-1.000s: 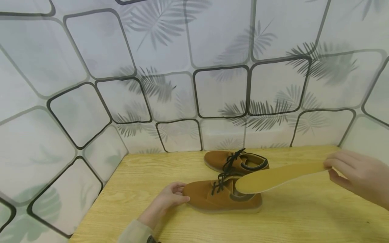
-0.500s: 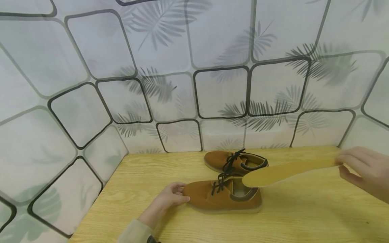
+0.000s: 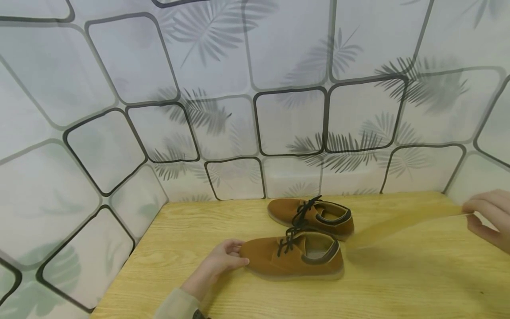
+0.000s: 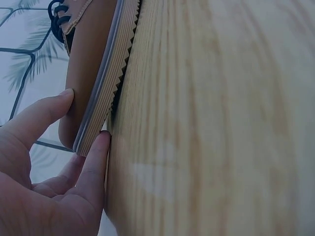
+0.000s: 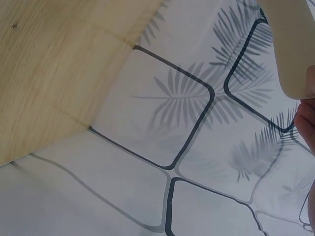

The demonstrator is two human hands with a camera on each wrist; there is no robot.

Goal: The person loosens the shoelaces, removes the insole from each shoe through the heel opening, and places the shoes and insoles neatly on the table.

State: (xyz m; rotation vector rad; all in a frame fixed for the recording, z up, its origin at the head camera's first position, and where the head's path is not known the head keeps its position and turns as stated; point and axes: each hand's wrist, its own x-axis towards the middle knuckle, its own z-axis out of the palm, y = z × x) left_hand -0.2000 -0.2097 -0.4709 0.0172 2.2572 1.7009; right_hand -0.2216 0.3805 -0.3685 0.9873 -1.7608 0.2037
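Left hand (image 3: 223,259)'s got the near shoe (image 3: 295,259) by the toe on the bench (image 3: 179,230), other shoe (image 3: 312,217) just behind. Right hand (image 3: 496,210) pinches one end of the insole (image 5: 293,49), right of both shoes, kinda blurry.

- An indoor corner set round a tabletop; the view is too tight to tell a home from a workroom.
- A pale wood-grain table (image 3: 159,261), its far edge up by the back wall (image 3: 288,177).
- A left wall (image 3: 48,186) and a right wall (image 3: 484,188) closing in the sides.
- Printed rounded squares (image 3: 292,122) and feathery leaves (image 3: 348,153) decorating the walls.
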